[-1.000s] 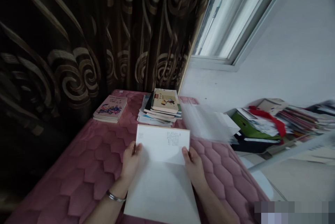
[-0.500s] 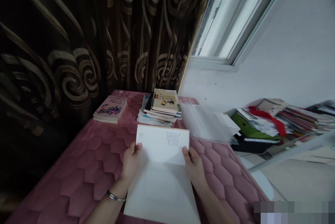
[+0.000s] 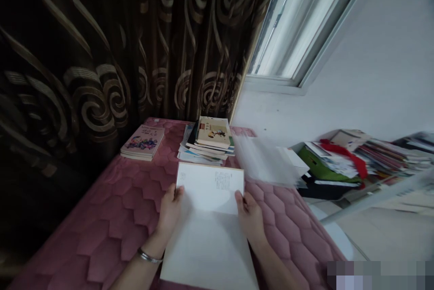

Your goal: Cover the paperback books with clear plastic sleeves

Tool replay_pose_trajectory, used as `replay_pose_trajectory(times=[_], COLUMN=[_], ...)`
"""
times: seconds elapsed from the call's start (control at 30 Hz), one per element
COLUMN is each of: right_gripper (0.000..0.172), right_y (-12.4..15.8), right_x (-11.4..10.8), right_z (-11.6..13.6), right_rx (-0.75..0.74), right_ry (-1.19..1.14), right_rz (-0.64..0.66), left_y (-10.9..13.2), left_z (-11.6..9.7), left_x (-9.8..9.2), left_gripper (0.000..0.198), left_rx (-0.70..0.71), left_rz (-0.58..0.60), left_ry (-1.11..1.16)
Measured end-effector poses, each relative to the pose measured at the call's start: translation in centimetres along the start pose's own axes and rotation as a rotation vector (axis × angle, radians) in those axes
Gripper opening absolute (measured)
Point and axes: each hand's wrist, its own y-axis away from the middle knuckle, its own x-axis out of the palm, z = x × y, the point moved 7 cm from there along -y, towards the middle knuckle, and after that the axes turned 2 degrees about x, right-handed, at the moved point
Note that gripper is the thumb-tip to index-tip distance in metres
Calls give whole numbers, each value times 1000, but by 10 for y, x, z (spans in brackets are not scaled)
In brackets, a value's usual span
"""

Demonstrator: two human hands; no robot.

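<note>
Both hands hold an open book (image 3: 206, 190) over the pink quilted surface. Its upper part carries small columns of print near the left and right edges, and a plain white page (image 3: 208, 249) spreads below toward me. My left hand (image 3: 170, 208) is closed on the left edge, thumb on top. On the opposite edge my right hand (image 3: 250, 215) grips in the same way. The fingers under the book are hidden. A silver bracelet (image 3: 149, 256) circles the left wrist. Just beyond the book stands a stack of books and papers (image 3: 212, 138), a tan cover on top.
At the far left lie a few pink-covered books (image 3: 144, 142) on the pink quilted mattress (image 3: 111, 217). Translucent white sheets (image 3: 266, 161) rest right of the stack. Further right, a shelf holds a green bag (image 3: 315, 163), a red strip (image 3: 349, 156) and piled papers. A patterned curtain (image 3: 162, 54) hangs behind.
The view has shifted very slightly. Both hands keep their hold on the book, which stays in nearly the same place.
</note>
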Motion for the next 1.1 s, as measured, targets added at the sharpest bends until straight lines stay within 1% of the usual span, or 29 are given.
replay_pose_trajectory(times=[0.23,0.33,0.43,0.57,0.7,0.77,0.83,0.9,0.93,1.0,1.03,1.1], right_gripper=[52,50,48,47,44,42,42,41,40,38,37,39], right_y=[0,-1,-4,-9,-13,-15,-16,-17,-18,-20,-21,-22], right_x=[2,3,4,4,6,9,12,15,15,6,0,-16], right_z=[-2,-6,-8,-1,6,7,3,-1,0,9,18,41], right_rx=[3,13,23,19,10,-2,13,42,48,18,-25,-159], right_ry=[-1,-3,43,133,157,193,265,354,404,490,519,555], right_rz=[7,26,55,46,33,28,52,98,102,45,-1,-139], left_y=[-1,-2,-3,-6,-9,-11,-12,-12,-12,-11,-10,-9], left_z=[-1,0,-1,-1,3,5,7,7,7,6,5,2], left_x=[0,1,1,4,4,5,7,10,11,13,14,14], left_gripper=[21,19,17,14,12,16,22,22,21,20,20,22], left_rx=[50,42,25,11,22,27,20,2,-8,-25,-30,-37], left_rz=[28,46,49,86,103,129,184,238,258,282,286,280], left_ry=[-34,-71,-112,-195,-269,-275,-295,-352,-385,-436,-453,-474])
